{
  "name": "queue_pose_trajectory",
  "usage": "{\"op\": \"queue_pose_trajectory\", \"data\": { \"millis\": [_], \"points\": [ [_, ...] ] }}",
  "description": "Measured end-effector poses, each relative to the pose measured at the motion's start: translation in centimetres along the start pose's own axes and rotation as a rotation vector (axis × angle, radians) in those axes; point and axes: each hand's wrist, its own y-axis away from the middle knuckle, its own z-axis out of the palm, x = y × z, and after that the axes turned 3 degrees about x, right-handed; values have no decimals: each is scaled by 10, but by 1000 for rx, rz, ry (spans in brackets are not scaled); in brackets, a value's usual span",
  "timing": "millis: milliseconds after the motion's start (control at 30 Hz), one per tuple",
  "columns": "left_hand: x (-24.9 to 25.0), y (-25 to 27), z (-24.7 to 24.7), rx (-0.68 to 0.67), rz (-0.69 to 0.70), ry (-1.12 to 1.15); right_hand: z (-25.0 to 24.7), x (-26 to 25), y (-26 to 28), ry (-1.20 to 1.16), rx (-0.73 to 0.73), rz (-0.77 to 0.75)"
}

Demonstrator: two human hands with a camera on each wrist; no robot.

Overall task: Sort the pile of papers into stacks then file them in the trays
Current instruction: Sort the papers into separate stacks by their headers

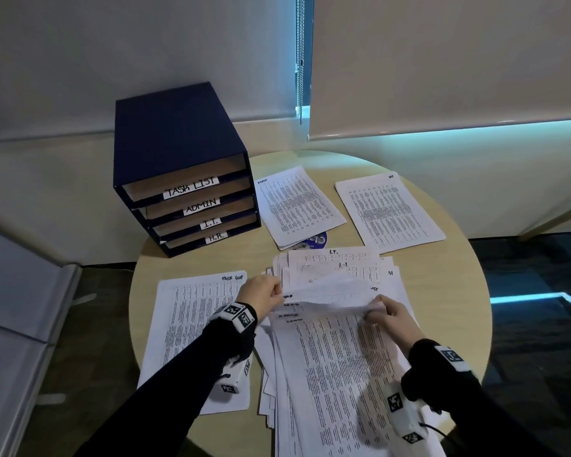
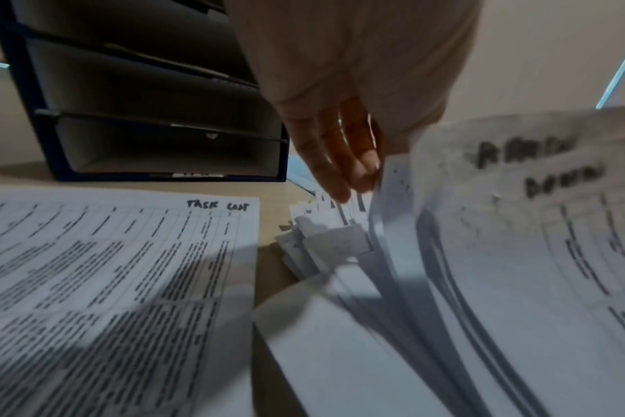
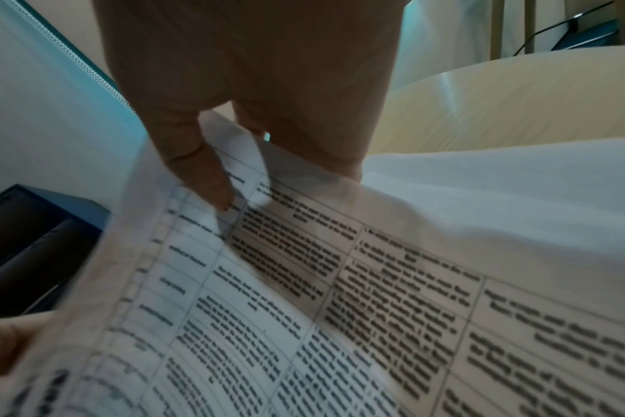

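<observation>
Pile of papers (image 1: 340, 351) hides beneath one lifted, blurred sheet (image 1: 327, 296).

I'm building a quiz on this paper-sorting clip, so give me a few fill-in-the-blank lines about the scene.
1. The top slot of the blue tray unit is labelled ____.
2. The bottom slot is labelled ____.
3. The sheet under the left forearm is marked ____.
4. Both the left hand and the right hand hold sheets lifted from the ____ pile.

Missing words: TASK LIST; H.R.; TASK LIST; central
</observation>
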Motion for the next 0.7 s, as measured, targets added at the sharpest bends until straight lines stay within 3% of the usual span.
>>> {"op": "queue_pose_trajectory", "data": {
  "millis": [133,267,400,467,600,700],
  "points": [
    [-2,2,4,35,124,-94,0,5,-2,-77,89,31],
    [-5,8,3,35,217,-184,-3,7,-4,23,45,-23],
    [-9,19,6,139,270,6,-3,12,-5,68,128,-50],
    [-7,25,4,105,231,197,-3,16,-8,93,168,-42],
    [-7,33,1,-161,76,468,-3,15,-9,43,100,-43],
    [-2,34,-3,-217,-130,678,-3,14,-8,16,87,-28]
  ]
}}
